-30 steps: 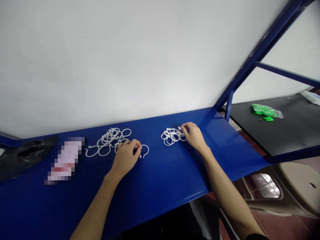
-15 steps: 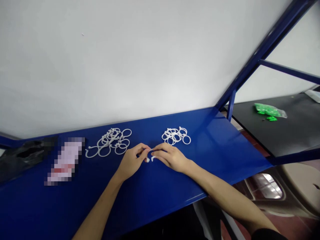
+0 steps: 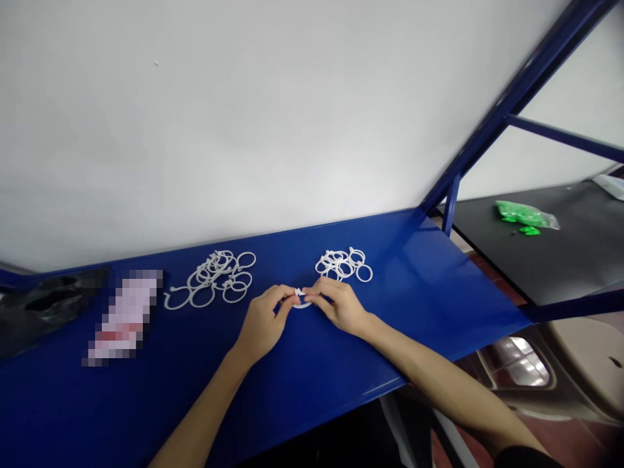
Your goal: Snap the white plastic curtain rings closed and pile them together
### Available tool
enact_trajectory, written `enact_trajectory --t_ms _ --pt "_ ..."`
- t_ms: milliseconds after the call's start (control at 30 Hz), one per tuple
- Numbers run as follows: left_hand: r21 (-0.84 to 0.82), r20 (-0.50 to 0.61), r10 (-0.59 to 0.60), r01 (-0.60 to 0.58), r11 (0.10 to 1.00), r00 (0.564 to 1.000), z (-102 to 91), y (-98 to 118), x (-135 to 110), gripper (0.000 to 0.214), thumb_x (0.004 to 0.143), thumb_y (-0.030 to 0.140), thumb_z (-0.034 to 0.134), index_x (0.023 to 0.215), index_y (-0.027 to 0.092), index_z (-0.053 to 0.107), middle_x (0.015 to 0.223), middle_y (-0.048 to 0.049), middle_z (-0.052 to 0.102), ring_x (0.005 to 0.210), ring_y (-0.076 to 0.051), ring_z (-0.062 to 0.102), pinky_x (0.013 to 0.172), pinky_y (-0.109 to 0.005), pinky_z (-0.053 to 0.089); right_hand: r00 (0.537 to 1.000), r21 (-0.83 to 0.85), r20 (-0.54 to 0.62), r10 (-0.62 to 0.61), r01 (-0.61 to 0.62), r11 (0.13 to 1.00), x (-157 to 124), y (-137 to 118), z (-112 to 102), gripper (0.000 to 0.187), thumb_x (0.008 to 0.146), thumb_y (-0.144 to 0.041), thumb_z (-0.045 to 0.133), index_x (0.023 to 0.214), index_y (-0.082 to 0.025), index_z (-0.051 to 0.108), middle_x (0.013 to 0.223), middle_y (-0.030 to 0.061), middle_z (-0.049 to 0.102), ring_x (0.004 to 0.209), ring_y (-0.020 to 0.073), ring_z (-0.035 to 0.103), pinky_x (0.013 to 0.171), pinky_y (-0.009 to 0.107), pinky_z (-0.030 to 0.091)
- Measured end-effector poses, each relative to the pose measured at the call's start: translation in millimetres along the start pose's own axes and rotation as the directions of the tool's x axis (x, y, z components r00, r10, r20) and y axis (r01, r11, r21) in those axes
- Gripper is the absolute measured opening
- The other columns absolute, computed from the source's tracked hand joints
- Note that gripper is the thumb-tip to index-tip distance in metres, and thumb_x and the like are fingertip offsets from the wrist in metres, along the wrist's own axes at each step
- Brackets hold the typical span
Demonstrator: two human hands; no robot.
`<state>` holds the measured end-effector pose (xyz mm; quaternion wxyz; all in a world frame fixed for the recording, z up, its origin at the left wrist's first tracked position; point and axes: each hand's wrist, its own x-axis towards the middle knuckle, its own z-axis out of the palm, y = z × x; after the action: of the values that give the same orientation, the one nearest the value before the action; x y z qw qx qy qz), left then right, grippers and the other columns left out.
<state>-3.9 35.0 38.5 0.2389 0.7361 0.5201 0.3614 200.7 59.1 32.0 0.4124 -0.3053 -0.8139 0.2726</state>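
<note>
Over the table [image 3: 336, 357], left hand [image 3: 263, 318] and right hand [image 3: 344, 309] pinched one ring [image 3: 302, 305]

Near the middle of the blue top, the left hand had its thumb and forefinger drawn together on one side of the white ring. The right hand did much the same on the other side — thumb and fingertips closed in a tight pinch. The two pinches sat close, a bit of white showing between them, and the near arc of the ring bowed toward the body. Whether its ends were joined, the fingers hid.

Beyond the left hand, to its left, lay the left heap [image 3: 214, 264] of rings; just beyond the right hand lay the right heap [image 3: 336, 257]. A pixelated packet [image 3: 127, 309] and a black bag [image 3: 49, 309] rested farther left — a green bag [image 3: 520, 213] far to the right, on a black table [image 3: 550, 260].
</note>
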Motion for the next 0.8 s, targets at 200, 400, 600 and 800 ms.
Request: enact_trajectory --t_ms 200,400,600,800 --pt "0.12 0.009 0.092 -0.093 0.988 0.996 8.0 -1.5 -3.8 0.023 0.097 0.023 0.047 0.081 0.023 0.062 0.079 -0.0012 0.069 0.078 -0.018 0.064 0.075 -0.032 0.049 0.992 -0.136 0.109 -0.069 0.083 0.987 -5.3 -0.4 -0.3 0.027 0.106 -0.026 0.041 0.093 -0.019 0.065 0.085 0.0065 0.065 0.075 0.0168 0.061 0.069 0.03 0.053" --pt "0.254 0.072 0.163 -0.176 0.951 0.984 -3.2 0.2 1.0 0.022 0.099 0.031 0.048 0.09 0.023 0.067 0.087 -0.0037 0.072 0.085 -0.02 0.064 0.082 -0.037 0.05 0.996 -0.251 0.088 -0.03 0.052 0.966 0.9 -3.6 -1.8 0.022 0.105 -0.027 0.045 0.105 -0.02 0.066 0.093 0.0066 0.067 0.083 0.0169 0.064 0.075 0.03 0.056" --pt "0.644 -0.096 0.051 0.023 0.764 0.994 -36.2 -17.7 8.9 0.03 0.095 0.028 0.045 0.112 0.019 0.068 0.103 -0.0121 0.068 0.103 -0.03 0.062 0.091 -0.045 0.048 0.99 -0.406 0.003 0.142 -0.129 0.905 8.8 15.8 -48.8 0.016 0.1 -0.024 0.054 0.108 -0.023 0.068 0.106 0.0079 0.064 0.09 0.0187 0.065 0.08 0.033 0.056" --pt "0.774 -0.129 -0.143 0.19 0.604 0.981 -47.8 -32.5 7.8 0.038 0.088 0.024 0.043 0.117 0.013 0.066 0.111 -0.0185 0.066 0.108 -0.038 0.059 0.088 -0.05 0.046 0.957 -0.352 0.138 0.255 -0.193 0.916 4.5 29.1 -85.5 0.011 0.096 -0.018 0.061 0.102 -0.023 0.07 0.099 0.0036 0.065 0.083 0.0156 0.063 0.079 0.03 0.053"
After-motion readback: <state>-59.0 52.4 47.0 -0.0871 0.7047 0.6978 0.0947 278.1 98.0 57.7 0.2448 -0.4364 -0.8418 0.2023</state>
